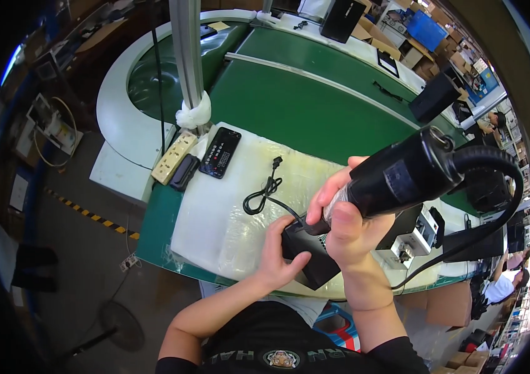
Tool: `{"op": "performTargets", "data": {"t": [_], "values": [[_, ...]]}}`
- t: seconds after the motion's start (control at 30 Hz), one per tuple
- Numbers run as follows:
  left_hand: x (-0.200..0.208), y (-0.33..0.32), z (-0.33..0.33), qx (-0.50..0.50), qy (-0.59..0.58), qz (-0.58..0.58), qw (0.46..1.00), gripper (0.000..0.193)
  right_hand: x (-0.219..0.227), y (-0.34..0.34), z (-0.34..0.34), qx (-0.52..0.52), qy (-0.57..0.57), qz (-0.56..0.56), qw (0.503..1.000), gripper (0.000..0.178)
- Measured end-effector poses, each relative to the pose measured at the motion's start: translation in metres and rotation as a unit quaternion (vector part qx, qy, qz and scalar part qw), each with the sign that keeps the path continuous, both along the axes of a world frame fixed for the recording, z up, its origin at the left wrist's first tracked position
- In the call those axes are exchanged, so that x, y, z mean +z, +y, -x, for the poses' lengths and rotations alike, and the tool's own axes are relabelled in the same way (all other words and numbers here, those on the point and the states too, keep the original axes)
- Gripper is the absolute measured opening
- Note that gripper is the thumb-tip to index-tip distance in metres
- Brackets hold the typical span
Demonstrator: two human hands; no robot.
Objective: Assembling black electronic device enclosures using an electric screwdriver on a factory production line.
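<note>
In the head view, the right hand (353,235) is wrapped around a black corded electric screwdriver (396,177), which slants from upper right to lower left, with a metal ring at its upper end and a thick black cable (507,215) curving away to the right. Its lower end is over a black box-shaped device (318,269) at the near edge of the counter (197,234); whether the tip touches it is hidden. The left hand (276,263) lies against the left side of this device, thumb spread from the fingers; whether it grips or only rests there, I cannot tell. A black power cord (269,189) runs from beside the device to a loose bundle with its plug pointing away.

Clear film covers a pale pad (224,240) on the counter. Toward its far left corner lie a black remote-like panel (220,153) with pale markings, a dark oblong case (184,172) and a beige power strip (174,158), near a metal post (186,56). To the right of the right hand stands a silver-grey fixture (413,242). A green conveyor belt (290,106) runs beyond the counter
</note>
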State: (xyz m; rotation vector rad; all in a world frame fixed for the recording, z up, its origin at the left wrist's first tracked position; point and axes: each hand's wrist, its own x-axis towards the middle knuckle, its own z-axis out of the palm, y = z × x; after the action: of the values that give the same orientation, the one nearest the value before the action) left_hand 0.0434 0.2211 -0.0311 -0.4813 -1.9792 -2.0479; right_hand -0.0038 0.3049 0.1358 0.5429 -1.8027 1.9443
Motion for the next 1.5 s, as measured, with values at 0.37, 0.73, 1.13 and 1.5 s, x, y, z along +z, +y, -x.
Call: {"op": "performTargets", "data": {"t": [0.37,0.73,1.13,1.5], "values": [[-0.026,-0.050,0.036,-0.225,-0.093,0.154,0.958,0.085,-0.003,-0.002,0.004,0.027,0.010,-0.003,1.000,0.063],[-0.024,0.036,0.087,-0.300,-0.237,0.066,0.922,0.061,0.057,0.159,-0.068,0.045,0.258,0.269,0.927,0.072],[0.133,0.229,0.190,-0.219,-0.457,-0.218,0.834,0.046,-0.043,0.254,-0.074,-0.002,0.317,0.371,0.873,0.062],[0.173,0.285,0.323,-0.209,-0.400,0.018,0.892,0.072,-0.093,0.273,-0.024,-0.021,0.118,0.387,0.914,0.059]]}}
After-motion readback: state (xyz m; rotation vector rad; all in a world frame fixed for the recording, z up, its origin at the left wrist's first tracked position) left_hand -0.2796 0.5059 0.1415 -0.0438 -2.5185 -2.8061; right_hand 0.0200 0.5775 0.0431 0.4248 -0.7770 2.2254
